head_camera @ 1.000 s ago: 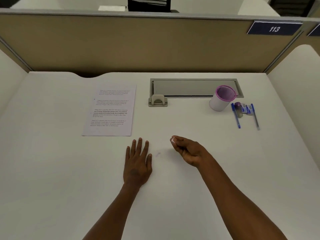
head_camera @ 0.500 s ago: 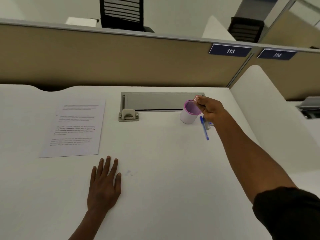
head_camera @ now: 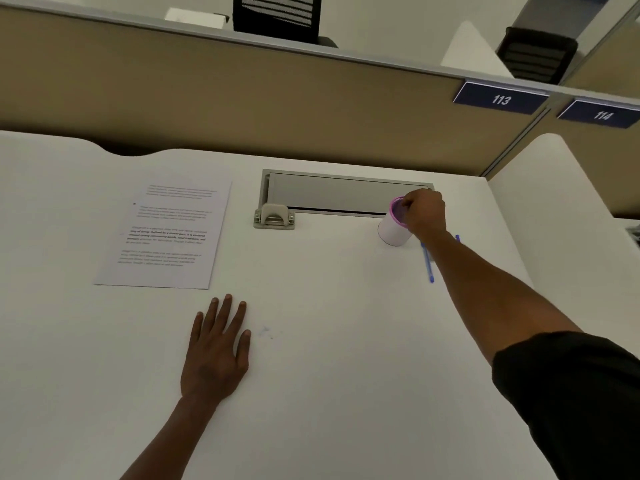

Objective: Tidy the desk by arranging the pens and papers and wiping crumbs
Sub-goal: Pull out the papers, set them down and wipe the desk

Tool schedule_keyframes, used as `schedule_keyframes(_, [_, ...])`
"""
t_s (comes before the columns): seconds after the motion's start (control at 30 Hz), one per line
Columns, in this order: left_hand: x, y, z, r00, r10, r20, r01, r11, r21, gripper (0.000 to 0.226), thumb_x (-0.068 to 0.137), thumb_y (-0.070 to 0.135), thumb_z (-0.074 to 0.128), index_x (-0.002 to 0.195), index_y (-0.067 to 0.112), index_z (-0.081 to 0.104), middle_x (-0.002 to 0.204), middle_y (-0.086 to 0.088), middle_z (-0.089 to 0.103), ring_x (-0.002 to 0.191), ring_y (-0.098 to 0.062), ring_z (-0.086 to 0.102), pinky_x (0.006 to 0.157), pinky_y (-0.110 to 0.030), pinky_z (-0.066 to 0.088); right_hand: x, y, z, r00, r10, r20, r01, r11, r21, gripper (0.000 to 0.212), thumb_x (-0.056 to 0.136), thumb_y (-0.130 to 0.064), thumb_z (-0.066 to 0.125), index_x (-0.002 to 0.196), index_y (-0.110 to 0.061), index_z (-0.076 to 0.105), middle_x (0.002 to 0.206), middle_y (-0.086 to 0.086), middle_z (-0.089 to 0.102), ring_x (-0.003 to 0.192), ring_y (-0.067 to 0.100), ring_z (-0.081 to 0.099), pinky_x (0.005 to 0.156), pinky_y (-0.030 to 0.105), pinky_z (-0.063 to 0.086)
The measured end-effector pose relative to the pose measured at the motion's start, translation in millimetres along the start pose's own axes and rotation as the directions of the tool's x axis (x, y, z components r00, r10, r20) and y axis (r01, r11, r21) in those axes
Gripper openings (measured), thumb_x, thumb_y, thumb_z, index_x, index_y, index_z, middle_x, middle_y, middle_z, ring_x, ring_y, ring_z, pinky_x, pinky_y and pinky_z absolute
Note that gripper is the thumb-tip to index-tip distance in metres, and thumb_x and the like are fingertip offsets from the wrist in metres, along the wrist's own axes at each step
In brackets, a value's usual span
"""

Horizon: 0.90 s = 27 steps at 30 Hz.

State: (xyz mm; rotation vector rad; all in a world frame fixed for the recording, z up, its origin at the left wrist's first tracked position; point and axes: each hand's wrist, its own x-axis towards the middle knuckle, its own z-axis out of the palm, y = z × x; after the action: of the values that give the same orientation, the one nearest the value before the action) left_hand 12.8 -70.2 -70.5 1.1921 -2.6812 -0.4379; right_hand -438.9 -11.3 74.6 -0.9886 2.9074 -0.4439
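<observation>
A person's right hand (head_camera: 424, 213), fingers curled over the far-right pink-rimmed cup (head_camera: 393, 230), apparently dropped crumbs there, contents unseen, while the left hand (head_camera: 216, 351) lay flat; the blue pen (head_camera: 427, 263) beside likely came next.

Grey cable hatch (head_camera: 332, 194) in desktop; tan partition (head_camera: 207, 98); signs 113 (head_camera: 500, 99), 114 (head_camera: 602, 115).

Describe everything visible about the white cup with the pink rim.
The cup is a small white cylinder with a pink-purple rim, plain-sided, material unclear. It stands on the white desk just in front of the grey cable hatch, looking tilted in this wide view. The right hand, fingers curled, is over its mouth and hides its right side. A blue pen lies beside it.
</observation>
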Motion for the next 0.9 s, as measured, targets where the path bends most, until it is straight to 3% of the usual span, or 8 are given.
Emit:
schedule_keyframes(0.2, [0.1, 1.0, -1.3, 1.000, -0.007, 0.005, 0.007, 1.000, -0.003, 0.059, 0.099, 0.041, 0.034, 0.155, 0.029, 0.023, 0.165, 0.003, 0.014, 0.153, -0.017, 0.005, 0.123, -0.045, 0.015, -0.9, -2.8, 9.1, 0.998, -0.027, -0.049, 0.023, 0.996, -0.082, 0.029, 0.084, -0.019, 0.070, 0.105, 0.001, 0.070, 0.104, 0.018, 0.069, 0.098, 0.033, 0.064, 0.086, 0.035, 0.051])
schedule_keyframes(0.4, [-0.3, 0.1, -1.0, 1.000, -0.004, 0.002, 0.004, 1.000, 0.002, 0.058, 0.099, 0.040, 0.035, 0.155, 0.029, 0.023, 0.165, 0.003, 0.013, 0.153, -0.016, 0.004, 0.124, -0.045, 0.014, 1.6, -4.2, 14.5, 0.999, -0.025, 0.030, 0.029, 0.993, -0.118, 0.030, 0.087, -0.020, 0.067, 0.108, 0.001, 0.068, 0.105, 0.020, 0.069, 0.099, 0.034, 0.064, 0.090, 0.039, 0.051])
schedule_keyframes(0.53, [-0.7, 1.2, -1.7, 1.000, -0.005, -0.012, 0.004, 1.000, -0.011, 0.058, 0.099, 0.040, 0.035, 0.155, 0.028, 0.024, 0.165, 0.003, 0.014, 0.153, -0.016, 0.005, 0.123, -0.045, 0.015, -6.9, -12.4, 6.1, 0.988, -0.043, -0.149, 0.036, 0.998, -0.049, 0.022, 0.085, -0.012, 0.061, 0.099, 0.001, 0.072, 0.099, 0.021, 0.070, 0.094, 0.037, 0.066, 0.087, 0.039, 0.052])
schedule_keyframes(0.63, [-0.8, 1.1, -1.9, 1.000, -0.001, -0.010, 0.000, 1.000, -0.019, 0.058, 0.100, 0.040, 0.035, 0.155, 0.028, 0.023, 0.165, 0.002, 0.013, 0.153, -0.017, 0.004, 0.124, -0.045, 0.014, -27.5, -30.3, 3.4, 0.964, 0.015, -0.265, 0.033, 0.984, 0.175, 0.019, 0.084, -0.009, 0.060, 0.093, -0.005, 0.076, 0.094, 0.015, 0.074, 0.090, 0.031, 0.068, 0.084, 0.027, 0.048])
schedule_keyframes(0.73, [-0.8, 0.2, -1.4, 1.000, -0.002, -0.009, 0.002, 1.000, -0.019, 0.058, 0.100, 0.041, 0.035, 0.155, 0.028, 0.023, 0.165, 0.002, 0.013, 0.154, -0.017, 0.003, 0.124, -0.045, 0.014, -77.9, -55.7, 32.6, 0.981, -0.066, -0.181, 0.134, 0.908, 0.396, 0.015, 0.081, -0.004, 0.065, 0.088, -0.008, 0.077, 0.088, 0.010, 0.076, 0.084, 0.024, 0.071, 0.080, 0.019, 0.046])
schedule_keyframes(0.9, [-0.5, -0.5, 0.0, 1.000, -0.001, -0.008, 0.001, 1.000, -0.004, 0.058, 0.101, 0.041, 0.035, 0.156, 0.028, 0.022, 0.165, 0.002, 0.012, 0.154, -0.017, 0.002, 0.124, -0.045, 0.013, -184.4, -92.5, 108.8, 0.942, -0.333, 0.038, 0.279, 0.842, 0.461, 0.025, 0.076, 0.007, 0.060, 0.085, -0.010, 0.076, 0.088, 0.006, 0.074, 0.080, 0.022, 0.070, 0.079, 0.036, 0.056])
